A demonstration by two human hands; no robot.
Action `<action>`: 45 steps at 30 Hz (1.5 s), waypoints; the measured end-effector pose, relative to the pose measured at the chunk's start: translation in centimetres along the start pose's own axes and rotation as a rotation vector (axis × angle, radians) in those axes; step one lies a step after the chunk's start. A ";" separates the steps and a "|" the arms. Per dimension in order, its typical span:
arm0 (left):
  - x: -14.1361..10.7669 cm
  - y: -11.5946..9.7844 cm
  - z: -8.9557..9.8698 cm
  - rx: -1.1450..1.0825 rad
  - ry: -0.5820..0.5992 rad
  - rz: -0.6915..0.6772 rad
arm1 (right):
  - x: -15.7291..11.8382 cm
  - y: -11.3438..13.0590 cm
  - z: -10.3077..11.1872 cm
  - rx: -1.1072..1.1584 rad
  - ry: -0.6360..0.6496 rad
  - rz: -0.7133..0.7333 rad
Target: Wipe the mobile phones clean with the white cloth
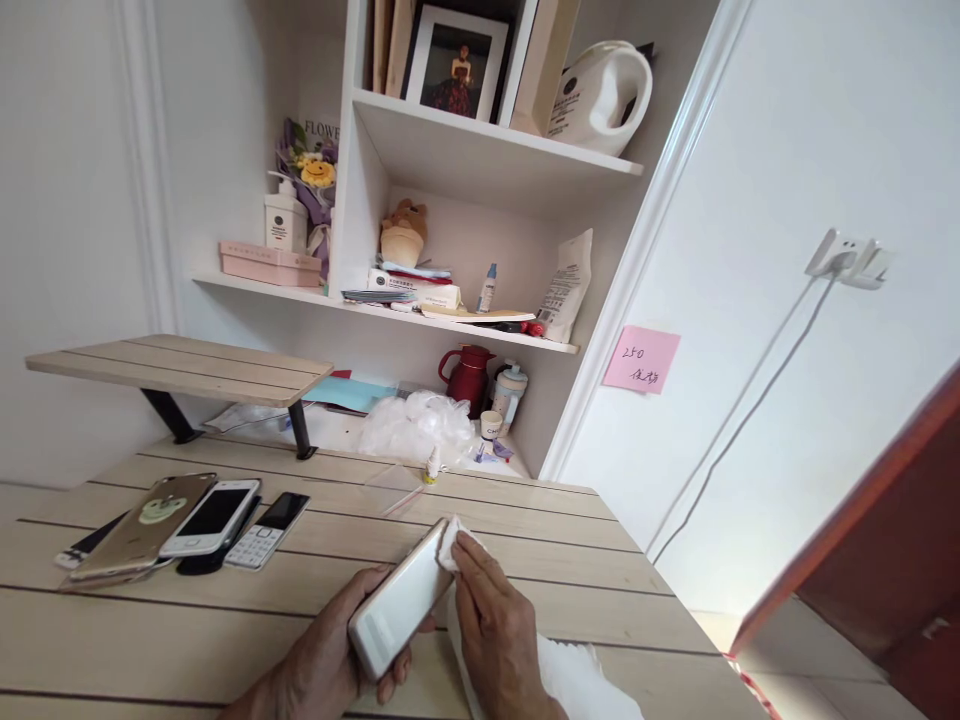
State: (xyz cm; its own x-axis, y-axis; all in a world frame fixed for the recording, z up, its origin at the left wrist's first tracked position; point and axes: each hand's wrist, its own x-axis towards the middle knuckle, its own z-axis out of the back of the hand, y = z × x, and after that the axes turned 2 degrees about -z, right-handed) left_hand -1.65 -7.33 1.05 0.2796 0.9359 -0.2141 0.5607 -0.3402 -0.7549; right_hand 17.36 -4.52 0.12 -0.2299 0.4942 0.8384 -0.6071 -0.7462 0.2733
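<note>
left grip point(322, 640): curled round the lower end of a pale smartphone point(397, 603), holding it tilted above the table point(600, 610)
right grip point(491, 625): narrow, fingers pinching a white tissue point(450, 545) against the phone's upper end
phone face: turned away, screen hidden
under right wrist: white sheet point(577, 680), tissue or cloth unclear, cut off by lower frame edge
table, left: gold phone point(142, 525), white phone point(210, 517), keypad phone point(266, 530), side by side, well apart from both hands
</note>
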 end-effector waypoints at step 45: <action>0.5 0.1 0.9 -0.063 -0.005 0.042 | -0.5 2.1 -0.3 0.098 0.083 0.029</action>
State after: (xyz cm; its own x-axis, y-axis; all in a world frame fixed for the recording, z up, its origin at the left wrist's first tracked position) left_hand -2.18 -6.79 0.27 0.2995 0.9213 -0.2479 0.5968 -0.3836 -0.7048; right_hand 15.99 -6.19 0.11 -0.3111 0.5043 0.8055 -0.5229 -0.7986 0.2981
